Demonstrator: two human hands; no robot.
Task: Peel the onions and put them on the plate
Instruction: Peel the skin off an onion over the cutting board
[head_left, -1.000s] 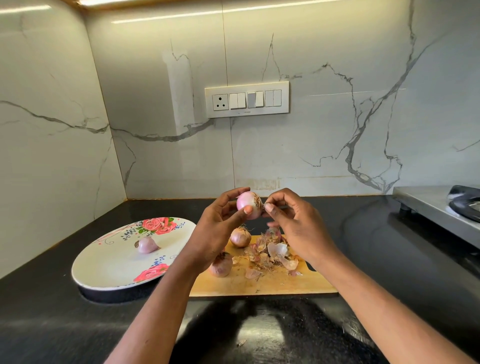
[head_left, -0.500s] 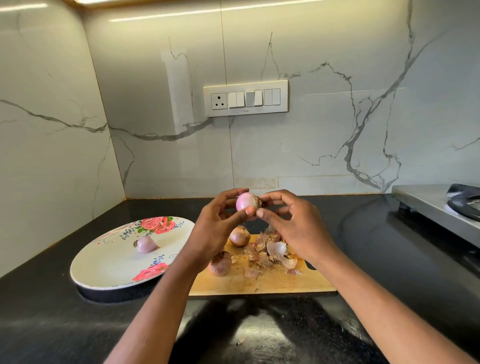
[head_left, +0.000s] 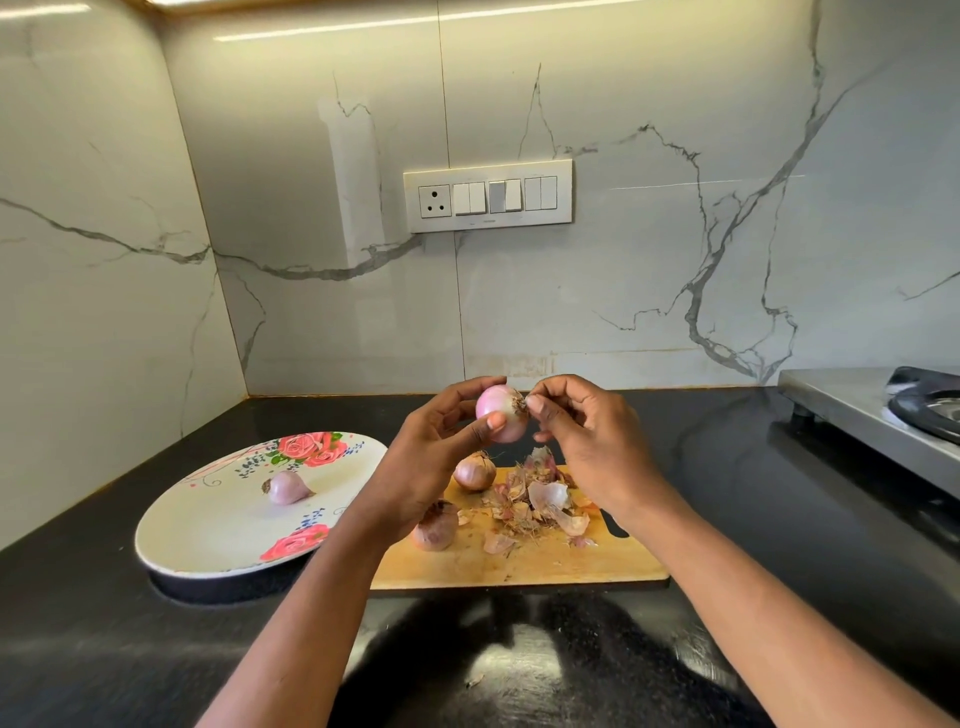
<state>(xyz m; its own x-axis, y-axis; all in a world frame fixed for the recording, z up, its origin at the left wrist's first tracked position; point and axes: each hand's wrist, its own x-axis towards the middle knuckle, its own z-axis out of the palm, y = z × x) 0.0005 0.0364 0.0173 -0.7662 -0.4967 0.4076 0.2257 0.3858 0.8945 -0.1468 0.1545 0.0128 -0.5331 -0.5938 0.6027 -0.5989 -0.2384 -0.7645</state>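
My left hand holds a peeled pink onion above the wooden cutting board, thumb across its front. My right hand pinches the dry root tuft at the onion's right end. Two unpeeled brown onions lie on the board: one behind my left hand, one partly hidden by my left wrist. A heap of onion skins covers the board's middle. One peeled onion lies on the white rose-patterned plate to the left.
The black countertop meets marble walls at the left and back. A steel stove stands at the right edge. A switch panel is on the back wall. A bit of skin lies on the counter near me.
My right hand's fingertips have shifted from the onion's side up onto its root end. The left hand has turned the onion slightly. Everything on the board and plate is unmoved.
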